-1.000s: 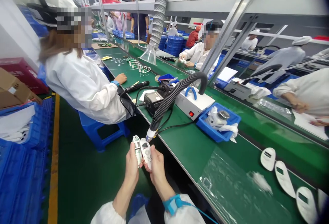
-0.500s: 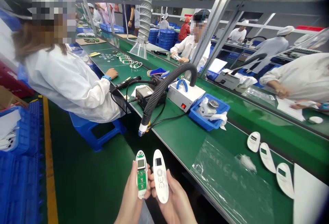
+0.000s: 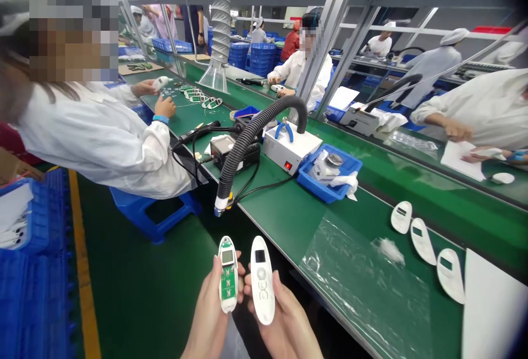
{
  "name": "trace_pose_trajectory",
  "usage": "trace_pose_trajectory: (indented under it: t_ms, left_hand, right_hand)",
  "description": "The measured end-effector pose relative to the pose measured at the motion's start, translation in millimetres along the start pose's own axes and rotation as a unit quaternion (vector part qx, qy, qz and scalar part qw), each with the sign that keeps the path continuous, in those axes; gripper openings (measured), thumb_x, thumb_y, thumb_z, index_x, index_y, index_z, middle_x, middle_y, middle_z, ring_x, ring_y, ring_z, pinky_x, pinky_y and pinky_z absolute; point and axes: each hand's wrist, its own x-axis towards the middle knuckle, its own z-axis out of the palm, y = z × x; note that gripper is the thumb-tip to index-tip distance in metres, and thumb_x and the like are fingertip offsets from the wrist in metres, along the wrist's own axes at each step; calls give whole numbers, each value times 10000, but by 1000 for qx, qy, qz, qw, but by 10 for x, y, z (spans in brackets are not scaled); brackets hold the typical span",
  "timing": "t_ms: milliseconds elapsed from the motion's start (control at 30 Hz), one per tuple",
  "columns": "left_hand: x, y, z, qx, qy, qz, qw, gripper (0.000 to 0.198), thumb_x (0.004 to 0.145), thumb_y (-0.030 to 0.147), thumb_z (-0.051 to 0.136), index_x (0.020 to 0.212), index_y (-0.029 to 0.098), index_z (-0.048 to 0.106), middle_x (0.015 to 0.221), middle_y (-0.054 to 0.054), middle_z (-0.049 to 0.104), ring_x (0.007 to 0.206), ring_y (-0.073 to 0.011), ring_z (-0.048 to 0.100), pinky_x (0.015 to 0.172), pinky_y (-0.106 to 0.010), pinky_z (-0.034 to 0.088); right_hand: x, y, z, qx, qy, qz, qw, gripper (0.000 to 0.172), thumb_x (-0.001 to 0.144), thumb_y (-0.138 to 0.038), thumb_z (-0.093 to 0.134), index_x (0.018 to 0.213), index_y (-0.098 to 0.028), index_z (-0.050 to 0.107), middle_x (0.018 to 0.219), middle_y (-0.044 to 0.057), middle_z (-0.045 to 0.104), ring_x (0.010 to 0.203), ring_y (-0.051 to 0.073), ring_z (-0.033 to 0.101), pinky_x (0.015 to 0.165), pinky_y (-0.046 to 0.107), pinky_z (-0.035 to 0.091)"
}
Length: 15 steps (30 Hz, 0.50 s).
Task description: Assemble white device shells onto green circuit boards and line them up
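Circuit-board half [image 3: 228, 283] and white cover [image 3: 263, 285] have moved off the hose nozzle [image 3: 221, 204] since a second ago; now mid-air off the desk's [image 3: 276, 217] near edge, side by side, not touching. Left hand [image 3: 208, 301] grips the board half, right hand [image 3: 291, 315] grips the cover, button face toward the person. Three more covers [image 3: 424, 248] along the desk's far edge, past a clear plastic sheet [image 3: 358, 287].

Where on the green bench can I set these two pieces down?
The bench looks bare between the blue tray and the clear plastic sheet; a smaller patch lies between the tray and the white shell closest to it. It's crowded around the white box, black hose and black box.
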Motion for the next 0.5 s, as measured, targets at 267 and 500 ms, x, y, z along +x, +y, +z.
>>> trace_pose_trajectory:
  t_ms: [267, 500]
  left_hand:
    - [3, -12, 114, 80, -42, 35, 995, 500, 749, 462, 774, 1148, 189, 650, 1061, -96, 669, 1033, -255, 605, 817, -262, 515]
    - [-81, -186, 358, 136, -129, 47, 981, 420, 798, 392, 743, 1161, 208, 636, 1152, -116, 651, 1068, -276, 603, 889, -296, 502]
  right_hand:
    - [-72, 4, -155, -185, 17, -155, 970, 464, 732, -406, 780, 1136, -189, 708, 1103, 116, 704, 1000, 278, 649, 902, 374, 498]
    - [-105, -10, -255, -258, 43, -216, 941, 464, 710, -278, 800, 1160, -237, 697, 1150, 91, 665, 905, 247, 659, 774, 331, 547]
